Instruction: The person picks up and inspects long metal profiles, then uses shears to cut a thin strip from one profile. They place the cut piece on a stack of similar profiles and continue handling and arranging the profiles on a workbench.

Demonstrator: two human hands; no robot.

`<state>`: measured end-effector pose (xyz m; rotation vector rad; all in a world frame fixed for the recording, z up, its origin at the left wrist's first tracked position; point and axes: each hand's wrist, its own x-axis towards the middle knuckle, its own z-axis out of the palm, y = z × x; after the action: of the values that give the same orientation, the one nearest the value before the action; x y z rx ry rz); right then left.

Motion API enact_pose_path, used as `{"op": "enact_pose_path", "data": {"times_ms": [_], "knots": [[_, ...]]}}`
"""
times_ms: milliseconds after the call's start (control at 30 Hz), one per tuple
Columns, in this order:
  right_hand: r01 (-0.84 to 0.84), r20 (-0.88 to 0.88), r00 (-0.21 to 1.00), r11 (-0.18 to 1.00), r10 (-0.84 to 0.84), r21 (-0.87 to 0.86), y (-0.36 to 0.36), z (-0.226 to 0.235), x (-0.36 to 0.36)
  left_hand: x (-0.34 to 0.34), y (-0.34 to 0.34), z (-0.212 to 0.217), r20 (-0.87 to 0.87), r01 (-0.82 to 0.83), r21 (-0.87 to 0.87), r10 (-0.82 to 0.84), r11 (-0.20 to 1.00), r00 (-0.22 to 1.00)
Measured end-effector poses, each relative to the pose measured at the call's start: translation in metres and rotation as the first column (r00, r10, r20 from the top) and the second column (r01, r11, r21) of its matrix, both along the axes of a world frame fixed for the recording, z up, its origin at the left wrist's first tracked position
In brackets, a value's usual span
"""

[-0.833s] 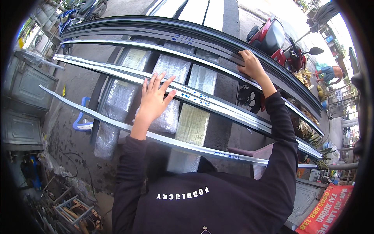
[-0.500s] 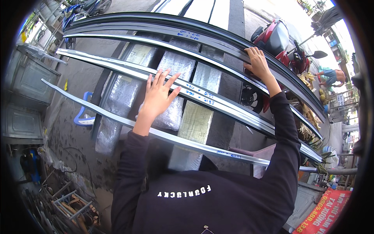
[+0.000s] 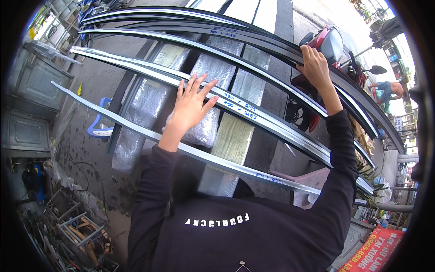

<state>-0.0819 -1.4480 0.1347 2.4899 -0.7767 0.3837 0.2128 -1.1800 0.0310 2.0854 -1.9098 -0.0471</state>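
Several long metal profiles lie crosswise in front of me. My left hand point(image 3: 191, 106) rests on a pair of silver profiles point(image 3: 281, 127) marked with blue handwriting, its fingers spread. Farther out, my right hand point(image 3: 316, 68) has its fingers hooked over a dark grey profile point(image 3: 267, 41), with the thumb below its edge. Between the two hands runs a single silver profile point(image 3: 253, 65), and another silver profile point(image 3: 213, 158) lies closest to my body. Beneath them are long bundles point(image 3: 213, 68) in clear plastic wrap. The underside of the right hand's grip is hidden.
A red motorbike point(image 3: 330, 43) stands beyond the profiles at the right, near a person point(image 3: 387, 93) farther off. A blue plastic stool point(image 3: 100, 130) is on the floor at left. Grey panels point(image 3: 34, 86) lean behind it; a metal rack point(image 3: 86, 233) sits lower left.
My right hand has moved outward and to the right with the dark profile. The far profiles have spread apart, showing a silver face. My left hand stays on the pair; the view has shifted slightly.
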Motion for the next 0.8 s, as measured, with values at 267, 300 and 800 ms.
{"op": "enact_pose_path", "data": {"times_ms": [267,300,800], "knots": [[0.045,-0.023,0.999,0.992,-0.043,0.116,0.006,-0.010,0.009,0.000,0.000,-0.001,-0.017,-0.006,0.002,0.006,1.000,1.000],[0.035,-0.016,0.999,0.989,-0.033,0.142,0.005,-0.016,0.008,0.000,-0.001,-0.001,-0.015,-0.011,0.003,0.011,1.000,1.000],[0.071,-0.010,0.997,0.884,-0.075,0.462,0.003,-0.051,-0.026,0.019,-0.012,0.032,-0.028,0.123,0.193,-0.120,0.973,0.992]]}}
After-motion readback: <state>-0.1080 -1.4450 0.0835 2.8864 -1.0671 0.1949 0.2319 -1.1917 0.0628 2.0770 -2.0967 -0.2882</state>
